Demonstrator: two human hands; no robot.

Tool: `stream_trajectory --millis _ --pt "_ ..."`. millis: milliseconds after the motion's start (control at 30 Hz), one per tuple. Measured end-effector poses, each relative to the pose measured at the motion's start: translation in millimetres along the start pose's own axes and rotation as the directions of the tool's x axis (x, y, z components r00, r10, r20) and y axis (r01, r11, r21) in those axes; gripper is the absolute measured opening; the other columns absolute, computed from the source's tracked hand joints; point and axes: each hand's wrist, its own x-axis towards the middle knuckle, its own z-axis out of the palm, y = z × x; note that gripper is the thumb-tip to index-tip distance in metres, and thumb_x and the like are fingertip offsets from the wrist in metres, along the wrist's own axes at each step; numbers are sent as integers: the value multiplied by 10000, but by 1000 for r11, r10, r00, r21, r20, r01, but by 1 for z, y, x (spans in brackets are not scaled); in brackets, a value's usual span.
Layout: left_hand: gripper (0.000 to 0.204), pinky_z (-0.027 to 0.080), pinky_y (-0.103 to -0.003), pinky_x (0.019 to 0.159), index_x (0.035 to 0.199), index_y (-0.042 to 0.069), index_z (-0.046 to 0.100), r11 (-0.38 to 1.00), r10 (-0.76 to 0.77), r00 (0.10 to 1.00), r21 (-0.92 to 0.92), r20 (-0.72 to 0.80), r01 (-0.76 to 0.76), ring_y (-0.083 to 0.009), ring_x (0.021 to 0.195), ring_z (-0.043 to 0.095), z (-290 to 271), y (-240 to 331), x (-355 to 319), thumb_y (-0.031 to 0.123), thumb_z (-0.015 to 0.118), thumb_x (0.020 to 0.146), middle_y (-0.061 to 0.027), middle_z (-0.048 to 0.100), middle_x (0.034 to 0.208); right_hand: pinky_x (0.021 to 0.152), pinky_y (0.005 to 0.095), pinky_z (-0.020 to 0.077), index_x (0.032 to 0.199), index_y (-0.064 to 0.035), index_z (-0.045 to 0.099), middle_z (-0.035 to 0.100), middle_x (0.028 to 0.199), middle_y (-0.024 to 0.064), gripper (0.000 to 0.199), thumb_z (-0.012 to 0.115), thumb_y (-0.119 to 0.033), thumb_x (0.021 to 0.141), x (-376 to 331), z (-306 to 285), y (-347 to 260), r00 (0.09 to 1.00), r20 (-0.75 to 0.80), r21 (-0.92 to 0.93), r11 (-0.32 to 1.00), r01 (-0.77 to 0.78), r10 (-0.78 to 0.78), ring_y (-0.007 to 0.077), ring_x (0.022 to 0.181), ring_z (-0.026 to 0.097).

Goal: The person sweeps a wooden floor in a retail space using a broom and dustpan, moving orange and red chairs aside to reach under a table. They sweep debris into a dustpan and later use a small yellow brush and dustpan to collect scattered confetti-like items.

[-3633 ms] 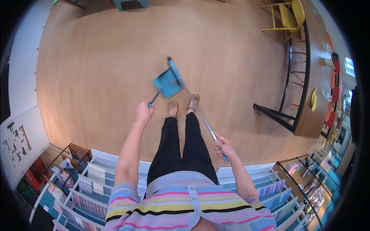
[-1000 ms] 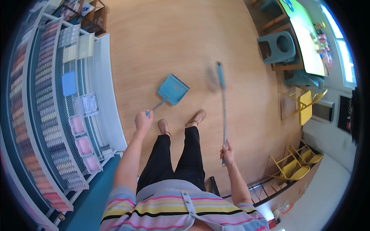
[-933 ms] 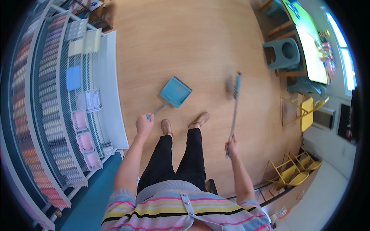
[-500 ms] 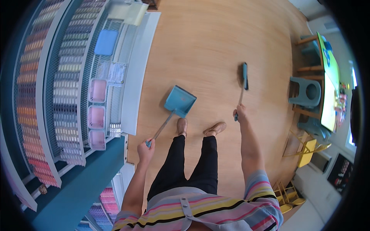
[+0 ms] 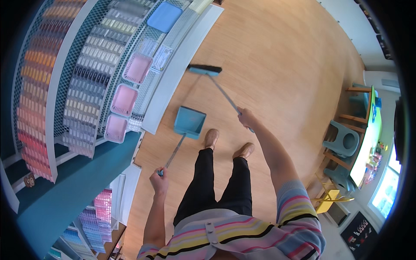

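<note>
My left hand [image 5: 159, 181] is closed around the end of the handle of a teal dustpan [image 5: 190, 122]. The pan lies in front of my feet, its open side facing away from me. My right hand [image 5: 248, 119] grips the long grey handle of a broom [image 5: 205, 69] with a teal head and dark bristles. The broom head is beyond the dustpan, beside the base of the shelf unit, and apart from the pan. Whether the bristles touch the floor I cannot tell.
Along the left runs a display rack [image 5: 93, 78] with rows of coloured samples, pink baskets [image 5: 124, 100] and a blue tray [image 5: 165, 17]. Its white base edge [image 5: 184, 69] borders the wooden floor [image 5: 277, 65]. At right stand a green-topped table [image 5: 372, 130], teal chairs [image 5: 342, 138] and a yellow chair [image 5: 328, 201].
The broom has swung from the right over to the left, near the rack. My right hand has moved left and forward. The dustpan has shifted slightly left, and my view has turned.
</note>
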Motion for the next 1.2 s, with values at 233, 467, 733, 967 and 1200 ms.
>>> stream_trajectory --millis 233,467,733,967,1200 --pt "226 480 -327 536 801 -30 640 984 -176 979 -11 -103 175 -210 569 616 -6 -75 -30 195 641 814 -124 633 636 419 371 460 1369 -222 371 589 692 169 522 440 -120 862 -125 61 60 987 149 -128 991 -34 53 238 442 546" --pt "299 446 -316 478 666 -21 596 983 -174 969 -82 -178 161 -163 460 559 -21 -88 -83 227 606 831 -71 570 523 411 293 415 1347 -210 416 532 646 73 508 518 -152 852 -237 105 159 989 110 288 949 -127 99 151 439 470" --pt "306 427 -321 546 695 -29 623 917 -390 897 -171 -206 359 -152 509 542 -48 -102 -135 243 610 833 -77 581 533 337 268 389 1320 -212 409 429 556 22 408 489 -201 920 -289 181 238 836 -108 880 443 -172 538 113 391 427" --pt "353 421 -316 497 623 -25 599 930 -362 900 -158 -242 331 -161 478 539 -79 -136 -173 256 586 837 -82 590 525 349 249 395 662 -88 388 408 535 37 166 404 -11 808 -198 128 378 808 56 991 -131 26 587 152 398 440" --pt "295 440 -315 539 761 -49 630 887 -445 868 -243 -219 393 -160 506 557 -80 -200 -194 237 597 829 -85 598 545 348 276 390 631 -100 416 400 539 33 168 475 22 729 -169 207 276 866 72 983 -182 23 495 154 406 418"
